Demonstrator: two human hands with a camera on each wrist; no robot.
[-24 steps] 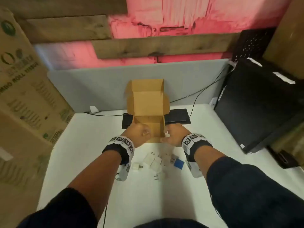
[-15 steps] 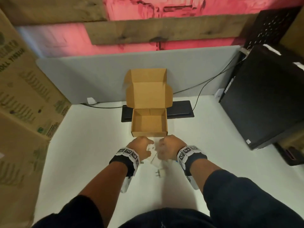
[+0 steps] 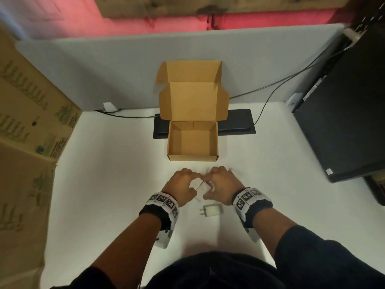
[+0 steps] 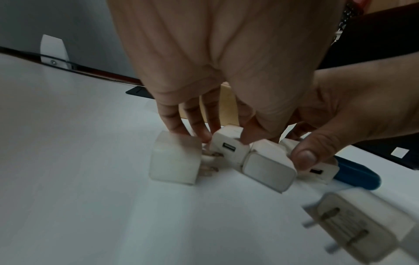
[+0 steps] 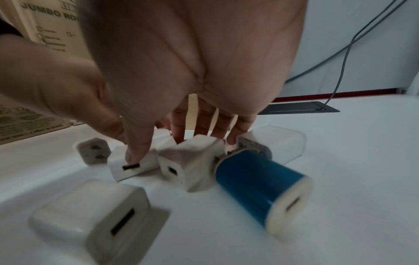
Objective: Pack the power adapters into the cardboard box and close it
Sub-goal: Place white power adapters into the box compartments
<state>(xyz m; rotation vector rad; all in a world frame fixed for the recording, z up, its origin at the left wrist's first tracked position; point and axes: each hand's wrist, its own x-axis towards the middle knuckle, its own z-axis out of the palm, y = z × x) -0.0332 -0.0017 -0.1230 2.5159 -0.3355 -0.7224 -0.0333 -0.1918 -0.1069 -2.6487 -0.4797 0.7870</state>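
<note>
The brown cardboard box point(image 3: 192, 158) stands on the white table with its lid upright and nothing visible inside. Just in front of it my left hand point(image 3: 188, 180) and right hand point(image 3: 210, 180) curl together over a cluster of white power adapters point(image 4: 174, 161). In the left wrist view, left fingers and thumb pinch an adapter with a USB port point(image 4: 226, 143). The right thumb point(image 5: 136, 150) presses a white adapter point(image 5: 131, 165), with the fingers behind its neighbours. A blue adapter point(image 5: 256, 181) lies against the cluster. One white adapter point(image 3: 210, 211) lies loose between my wrists.
A black cable tray point(image 3: 237, 124) lies behind the box against a grey partition point(image 3: 104, 65). A large printed carton point(image 3: 31, 122) stands on the left. A black computer case point(image 3: 343, 111) stands on the right, with cables point(image 3: 268, 99) running to the tray.
Both hands drew back from the box's front wall, came down on the adapters in front of it and closed around them.
</note>
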